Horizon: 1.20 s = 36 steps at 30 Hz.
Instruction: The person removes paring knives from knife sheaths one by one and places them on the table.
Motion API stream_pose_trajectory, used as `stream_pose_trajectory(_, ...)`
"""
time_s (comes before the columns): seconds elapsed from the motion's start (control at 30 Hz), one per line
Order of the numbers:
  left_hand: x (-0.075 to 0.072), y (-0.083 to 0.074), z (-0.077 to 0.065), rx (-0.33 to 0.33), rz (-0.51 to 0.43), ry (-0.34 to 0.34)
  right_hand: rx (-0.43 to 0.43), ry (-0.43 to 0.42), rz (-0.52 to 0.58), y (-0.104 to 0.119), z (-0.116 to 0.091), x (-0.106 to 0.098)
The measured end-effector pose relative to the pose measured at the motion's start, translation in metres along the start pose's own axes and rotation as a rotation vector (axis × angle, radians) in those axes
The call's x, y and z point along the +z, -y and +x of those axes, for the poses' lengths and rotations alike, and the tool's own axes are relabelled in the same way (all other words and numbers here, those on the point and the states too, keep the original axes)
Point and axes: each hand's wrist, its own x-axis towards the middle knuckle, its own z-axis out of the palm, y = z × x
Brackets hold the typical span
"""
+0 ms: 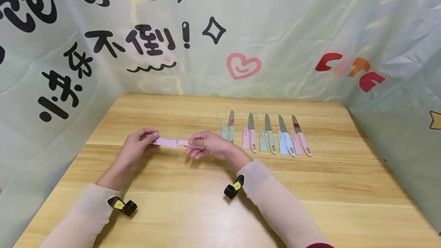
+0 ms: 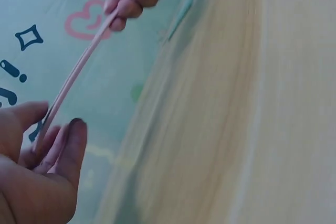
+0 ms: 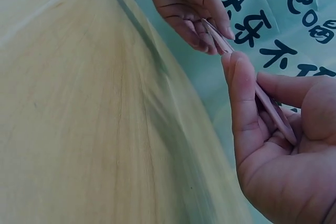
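A pink paring knife (image 1: 183, 143) is held level above the table, with its blade hidden inside a pink blade cover (image 1: 167, 142). At the cover's far end, the left hand (image 1: 136, 144) pinches it between thumb and fingers. My right hand (image 1: 213, 144) grips the knife's handle, its fingers curled around it. Seen edge-on in the left wrist view, the covered knife (image 2: 79, 69) makes a thin pink line from one hand to the other. In the right wrist view the pink handle (image 3: 275, 111) lies between the thumb and fingers.
Right of the hands, several unsheathed knives lie in a row on the wooden table (image 1: 193, 209), among them a green knife (image 1: 271, 141), a blue knife (image 1: 288, 141) and a pink knife (image 1: 303, 141). Each has a slotted cover beside it, such as the green cover (image 1: 263, 141). A printed curtain (image 1: 275, 22) surrounds the table.
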Motion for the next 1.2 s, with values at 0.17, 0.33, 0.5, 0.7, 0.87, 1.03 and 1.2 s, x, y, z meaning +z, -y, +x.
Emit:
stream_pose_trajectory(0.17,0.011,0.002,0.0,-0.139,-0.555,0.021,-0.005,-0.035,0.046,0.0,-0.001,-0.001)
stream_pose_trajectory(0.33,0.022,0.002,-0.002,-0.19,-0.747,0.028,-0.011,-0.05,0.069,-0.001,0.0,-0.002)
stream_pose_trajectory(0.5,0.032,0.001,-0.001,-0.228,-0.853,0.003,-0.009,-0.059,0.094,-0.002,0.001,-0.002)
stream_pose_trajectory(0.7,0.043,0.001,0.003,-0.248,-0.916,-0.004,0.002,-0.065,0.122,-0.005,0.002,-0.003)
stream_pose_trajectory(0.87,0.049,0.0,0.005,-0.259,-0.949,-0.017,0.005,-0.051,0.137,-0.006,0.001,-0.004)
stream_pose_trajectory(1.03,0.051,0.002,0.005,-0.26,-0.972,-0.009,0.017,0.012,0.162,-0.009,0.002,-0.001)
stream_pose_trajectory(1.2,0.052,0.005,0.005,-0.288,-0.976,0.01,0.033,0.069,0.185,-0.013,0.004,0.0)
